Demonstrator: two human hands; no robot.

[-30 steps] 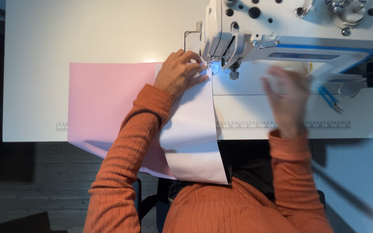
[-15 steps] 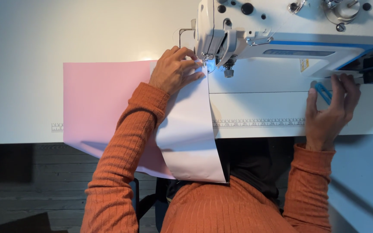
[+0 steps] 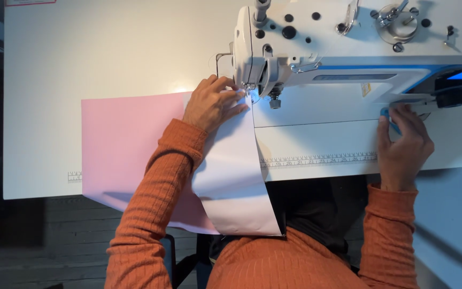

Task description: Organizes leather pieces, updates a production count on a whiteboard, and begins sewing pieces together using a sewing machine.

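Left hand (image 3: 213,103) flat, pins pink fabric (image 3: 129,144) at the needle (image 3: 252,93), keeping the edge aligned. Right hand (image 3: 402,144) fingers grip a blue tool (image 3: 390,119), on desk (image 3: 108,48) right.

Pink fabric sheet (image 3: 129,144) is lying flat on the white tabletop (image 3: 108,59), left of the needle, its near edge hanging off the tabletop front. A paler folded layer is draping over its right side and down toward my lap. I am pressing its top corner just beside the needle.
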